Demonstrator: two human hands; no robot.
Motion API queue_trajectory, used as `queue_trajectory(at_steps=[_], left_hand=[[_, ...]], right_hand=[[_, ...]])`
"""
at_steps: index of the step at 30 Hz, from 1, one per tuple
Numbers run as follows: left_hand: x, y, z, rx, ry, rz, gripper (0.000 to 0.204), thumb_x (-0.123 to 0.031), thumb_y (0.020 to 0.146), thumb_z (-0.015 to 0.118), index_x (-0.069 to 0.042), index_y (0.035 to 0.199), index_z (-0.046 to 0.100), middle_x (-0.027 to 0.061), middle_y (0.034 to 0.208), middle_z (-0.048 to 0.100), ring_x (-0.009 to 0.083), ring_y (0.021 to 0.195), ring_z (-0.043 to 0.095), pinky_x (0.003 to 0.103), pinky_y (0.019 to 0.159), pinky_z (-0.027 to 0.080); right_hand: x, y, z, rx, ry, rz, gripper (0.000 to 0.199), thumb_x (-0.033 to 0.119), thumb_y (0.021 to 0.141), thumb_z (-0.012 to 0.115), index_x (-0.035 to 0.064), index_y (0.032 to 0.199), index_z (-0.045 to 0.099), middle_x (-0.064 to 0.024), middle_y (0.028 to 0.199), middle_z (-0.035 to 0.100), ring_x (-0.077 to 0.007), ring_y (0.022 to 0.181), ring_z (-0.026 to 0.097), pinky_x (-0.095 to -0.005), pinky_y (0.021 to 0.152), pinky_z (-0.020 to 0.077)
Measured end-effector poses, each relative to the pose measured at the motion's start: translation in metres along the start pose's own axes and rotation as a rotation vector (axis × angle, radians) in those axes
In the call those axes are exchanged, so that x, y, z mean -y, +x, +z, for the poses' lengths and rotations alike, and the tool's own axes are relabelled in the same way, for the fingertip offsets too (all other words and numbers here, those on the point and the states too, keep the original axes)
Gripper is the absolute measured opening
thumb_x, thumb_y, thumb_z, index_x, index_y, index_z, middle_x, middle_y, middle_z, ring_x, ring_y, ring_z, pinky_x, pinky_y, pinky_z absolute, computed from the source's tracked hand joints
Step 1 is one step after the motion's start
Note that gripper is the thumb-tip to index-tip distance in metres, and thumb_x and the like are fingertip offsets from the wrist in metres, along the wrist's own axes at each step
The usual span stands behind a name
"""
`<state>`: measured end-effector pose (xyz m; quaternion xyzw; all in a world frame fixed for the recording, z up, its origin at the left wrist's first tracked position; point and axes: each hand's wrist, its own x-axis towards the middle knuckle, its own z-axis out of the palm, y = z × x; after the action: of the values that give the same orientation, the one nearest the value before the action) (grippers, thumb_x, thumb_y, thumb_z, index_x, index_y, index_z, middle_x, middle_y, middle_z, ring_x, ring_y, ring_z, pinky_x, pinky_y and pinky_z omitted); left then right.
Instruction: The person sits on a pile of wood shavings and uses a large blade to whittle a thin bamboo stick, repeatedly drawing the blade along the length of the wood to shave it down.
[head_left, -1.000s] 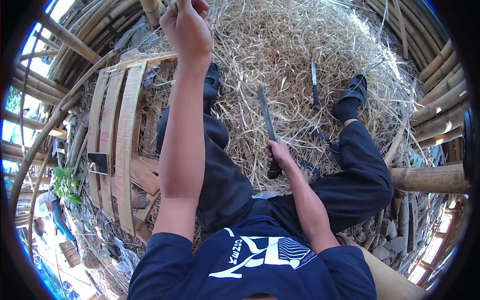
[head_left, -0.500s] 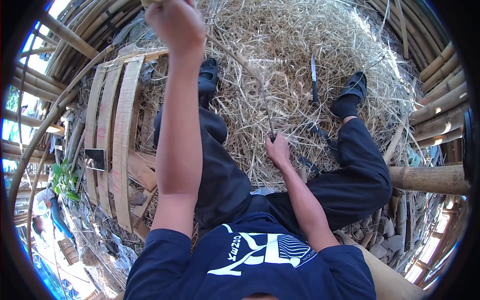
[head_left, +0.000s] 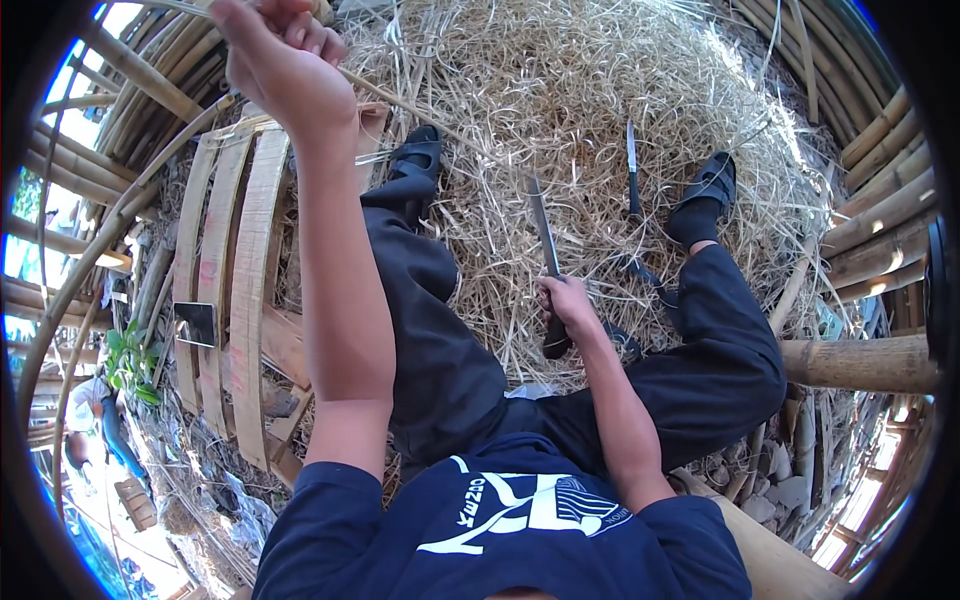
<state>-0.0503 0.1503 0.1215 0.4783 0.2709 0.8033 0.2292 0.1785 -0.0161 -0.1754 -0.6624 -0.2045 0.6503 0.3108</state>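
Floor of pale curled shavings (head_left: 540, 100) with a black-handled knife (head_left: 633, 187) on it and, leftward, wooden slats (head_left: 251, 285).

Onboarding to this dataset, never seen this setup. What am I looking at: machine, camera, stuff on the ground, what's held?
No machine: these are a person's bare hands. The view is from the left of two fisheye cameras worn on the head, looking down, so straight edges bend near the rim. The right hand grips a knife, blade pointing away from the body. The left hand, at the top edge, appears curled around a thin strip. Straw-like shavings cover the ground; a second knife lies on them. At left is a slatted wooden panel.
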Motion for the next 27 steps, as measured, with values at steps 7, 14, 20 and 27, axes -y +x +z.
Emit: queue_trajectory(at_steps=[7, 14, 20, 27], left_hand=[[-0.015, -0.003, 0.000, -0.083, 0.237, 0.220, 0.066, -0.062, 0.098, 0.019, -0.009, 0.065, 0.040, -0.0025, 0.049, 0.028, 0.0078, 0.041, 0.025, 0.024, 0.039, 0.023], [-0.008, 0.000, -0.008, -0.101, 0.085, 0.147, 0.064, -0.061, 0.099, 0.022, -0.009, 0.065, 0.039, -0.0023, 0.049, 0.027, 0.0102, 0.042, 0.021, 0.027, 0.040, 0.017], [-0.010, -0.001, -0.007, -0.015, -0.027, 0.135, 0.060, -0.058, 0.100, 0.022, -0.010, 0.065, 0.035, -0.0019, 0.050, 0.029, 0.0100, 0.041, 0.022, 0.027, 0.040, 0.018], [-0.015, -0.005, -0.001, -0.154, 0.006, 0.106, 0.056, -0.053, 0.102, 0.021, -0.010, 0.069, 0.036, -0.0013, 0.055, 0.035, 0.0092, 0.039, 0.025, 0.026, 0.038, 0.019]], right_hand=[[0.030, -0.031, -0.013, -0.305, -0.412, -0.353, 0.036, 0.032, 0.088, 0.064, -0.0029, 0.084, 0.057, -0.0068, 0.060, 0.056, -0.0144, 0.047, 0.055, -0.0312, 0.043, 0.0434], [0.043, -0.059, 0.001, -0.453, -0.265, -0.643, 0.037, 0.034, 0.092, 0.060, -0.0009, 0.083, 0.057, -0.0098, 0.056, 0.055, -0.0187, 0.047, 0.054, -0.0357, 0.048, 0.0410], [0.057, -0.078, 0.027, -0.432, -0.422, -0.808, 0.035, 0.033, 0.093, 0.059, -0.0006, 0.086, 0.054, -0.0146, 0.057, 0.058, -0.0269, 0.050, 0.060, -0.0385, 0.050, 0.0447], [-0.020, 0.001, 0.011, -0.459, -0.776, -0.375, 0.042, 0.041, 0.089, 0.059, -0.0006, 0.095, 0.060, -0.0232, 0.080, 0.066, -0.0378, 0.080, 0.066, -0.0461, 0.072, 0.0493]])
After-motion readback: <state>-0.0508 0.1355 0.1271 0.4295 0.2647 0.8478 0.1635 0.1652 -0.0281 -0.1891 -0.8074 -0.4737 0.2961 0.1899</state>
